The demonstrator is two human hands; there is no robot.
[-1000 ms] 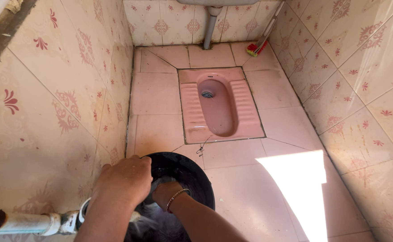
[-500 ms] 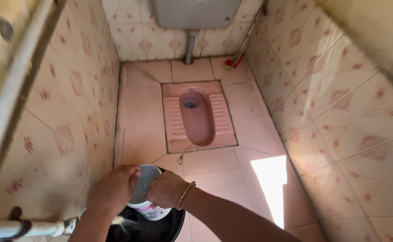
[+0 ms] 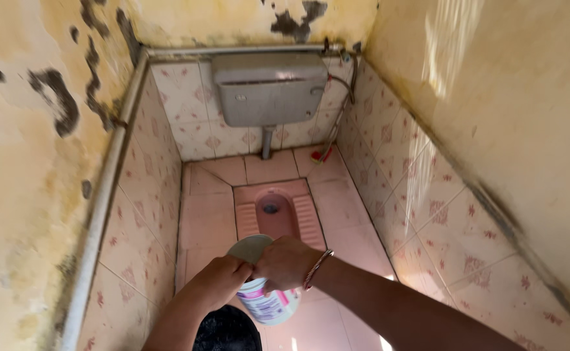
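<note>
- A narrow toilet stall with pink patterned wall tiles (image 3: 145,221) and a pink tiled floor (image 3: 207,221).
- Nearest, a black round bucket (image 3: 228,330) sits below the hands.
- The left hand (image 3: 219,283) and the right hand (image 3: 286,261) both clasp a white plastic container with a grey round lid (image 3: 265,296), held above the bucket.
- Beyond lies a pink squat toilet pan (image 3: 275,213).
- Farthest, a grey wall-mounted cistern (image 3: 269,88).

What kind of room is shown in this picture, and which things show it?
Most likely a small toilet room. A pink squat toilet pan is set in the tiled floor, a grey flush cistern hangs on the back wall, and patterned tiles cover the lower walls. Both hands hold a white container.
</note>
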